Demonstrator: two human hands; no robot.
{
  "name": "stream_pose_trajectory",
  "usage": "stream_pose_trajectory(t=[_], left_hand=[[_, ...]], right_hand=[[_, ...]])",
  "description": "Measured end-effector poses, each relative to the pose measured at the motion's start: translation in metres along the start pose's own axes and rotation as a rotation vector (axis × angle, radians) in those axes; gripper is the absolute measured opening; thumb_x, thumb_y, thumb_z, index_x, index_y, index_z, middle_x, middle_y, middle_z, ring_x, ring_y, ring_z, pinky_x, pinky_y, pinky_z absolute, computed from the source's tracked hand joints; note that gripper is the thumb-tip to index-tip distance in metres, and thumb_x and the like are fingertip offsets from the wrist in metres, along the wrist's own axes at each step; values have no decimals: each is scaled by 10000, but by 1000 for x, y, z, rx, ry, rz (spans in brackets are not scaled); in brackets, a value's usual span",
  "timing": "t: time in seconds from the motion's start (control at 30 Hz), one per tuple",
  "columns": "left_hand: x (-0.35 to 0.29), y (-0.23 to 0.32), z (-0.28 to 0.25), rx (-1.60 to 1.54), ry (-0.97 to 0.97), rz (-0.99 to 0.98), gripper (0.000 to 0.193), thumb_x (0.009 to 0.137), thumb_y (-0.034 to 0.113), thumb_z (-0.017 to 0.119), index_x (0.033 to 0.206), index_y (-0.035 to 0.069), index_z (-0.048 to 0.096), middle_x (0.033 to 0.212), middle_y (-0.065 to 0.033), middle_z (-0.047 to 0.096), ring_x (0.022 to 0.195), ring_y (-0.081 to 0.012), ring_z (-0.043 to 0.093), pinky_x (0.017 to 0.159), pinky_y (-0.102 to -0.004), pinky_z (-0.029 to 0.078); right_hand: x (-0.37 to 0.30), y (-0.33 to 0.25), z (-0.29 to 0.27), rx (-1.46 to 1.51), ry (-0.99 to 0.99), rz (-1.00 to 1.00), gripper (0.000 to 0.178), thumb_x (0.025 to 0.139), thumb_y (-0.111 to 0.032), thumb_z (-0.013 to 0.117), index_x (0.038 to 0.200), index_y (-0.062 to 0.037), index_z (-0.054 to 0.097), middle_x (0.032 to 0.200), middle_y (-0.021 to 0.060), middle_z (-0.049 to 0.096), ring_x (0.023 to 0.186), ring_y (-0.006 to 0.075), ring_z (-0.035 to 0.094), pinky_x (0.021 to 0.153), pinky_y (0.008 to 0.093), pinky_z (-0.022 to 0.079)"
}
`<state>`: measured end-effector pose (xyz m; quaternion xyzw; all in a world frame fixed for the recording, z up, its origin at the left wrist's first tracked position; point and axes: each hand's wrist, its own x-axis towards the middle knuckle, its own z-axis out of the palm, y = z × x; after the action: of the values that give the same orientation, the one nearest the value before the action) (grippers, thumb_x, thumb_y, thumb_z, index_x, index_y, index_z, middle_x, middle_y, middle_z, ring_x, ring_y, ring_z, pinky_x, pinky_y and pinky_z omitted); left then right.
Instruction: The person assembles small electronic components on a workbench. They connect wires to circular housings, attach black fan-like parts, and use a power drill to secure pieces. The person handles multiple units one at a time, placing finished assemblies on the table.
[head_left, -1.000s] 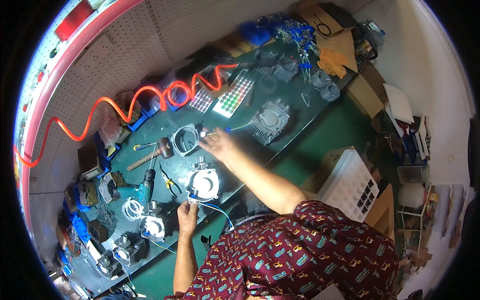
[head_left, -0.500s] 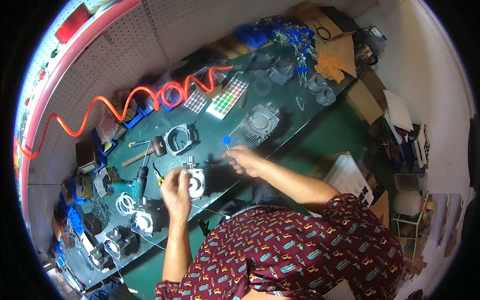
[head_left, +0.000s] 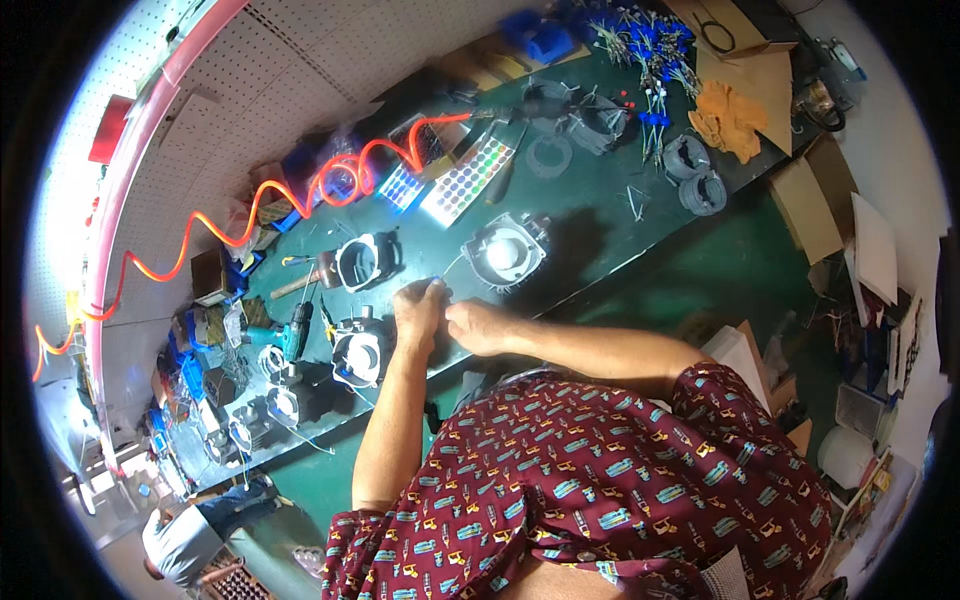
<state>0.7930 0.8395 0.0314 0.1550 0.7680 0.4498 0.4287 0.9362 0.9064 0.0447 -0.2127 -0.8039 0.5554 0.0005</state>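
Half a second ago the left hand (head_left: 418, 312) was at the lower-left housing (head_left: 360, 352) and the right hand (head_left: 476, 328) was apart from it, at a lead with a blue piece. Now the left hand has left that housing, and the two hands meet, fingertips close together, near the front edge of the worktop (head_left: 592, 182). A co-worker (head_left: 190, 540) shows more fully beyond the worktop's left end.

The finned housing (head_left: 505, 250) is grey metal, with a rough, irregular rim around a round, brightly lit face turned up. A thin, pale wire (head_left: 455, 264) leaves its left side and slants down to the left hand's fingertips. The blue piece is hardly to be made out there.

The left hand is bent and pinched narrow at the wire's end. The right hand is curled, its fingertips drawn in; whether it grips anything cannot be told. The finned housing sits on the worktop, nearer the front edge than the back, untouched by either hand, just above the right hand and up to the right of the left hand.
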Motion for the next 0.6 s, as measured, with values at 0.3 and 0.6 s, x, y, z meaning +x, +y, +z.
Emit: stream_pose_trajectory(t=[0.3, 0.6], left_hand=[[46, 2, 31, -103, -201, -84, 338, 1004, 182, 634, 1220, -77, 606, 967, -94, 695, 787, -145, 662, 735, -279, 591], [43, -6, 27, -218, -396, -34, 262, 1046, 204, 557, 1214, 16, 629, 975, -30, 658, 879, -132, 632, 834, -336, 576]], right_hand=[[-10, 14, -18, -123, -221, -107, 349, 978, -224, 486, 922, 60, 679, 918, 286, 694, 897, 446, 690, 829, 527, 541], [-41, 20, -88, -13, 710, -260, 223, 837, -210, 766, 993, -64, 704, 876, 142, 695, 785, 337, 684, 682, 413, 530]])
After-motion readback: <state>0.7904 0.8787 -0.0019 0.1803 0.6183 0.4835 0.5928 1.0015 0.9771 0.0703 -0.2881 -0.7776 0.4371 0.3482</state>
